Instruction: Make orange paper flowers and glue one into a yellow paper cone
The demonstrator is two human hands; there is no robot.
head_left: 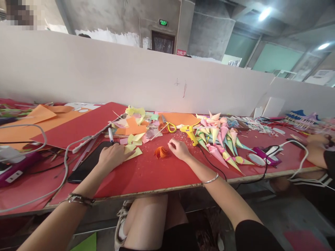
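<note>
My left hand (112, 155) rests at the right edge of a black tablet-like slab, its fingers closed on a piece of pale yellow paper (134, 154). Part of that paper is hidden under the fingers. Curled loosely, my right hand (180, 149) is just right of a rolled orange paper strip (161, 152); no object shows in its fingers. The strip stands as a loose coil on the red tabletop (146, 174). Behind my right hand lies a yellow glue gun (190, 134), and yellow-handled scissors (170, 126) lie farther back.
Pastel paper cones (217, 139) are heaped to the right, near a purple power strip (267, 157). Paper scraps (134, 127) spread behind my left hand. A black slab (89, 162), cables and red card (81, 129) lie left. Another person's arm (316, 150) rests far right.
</note>
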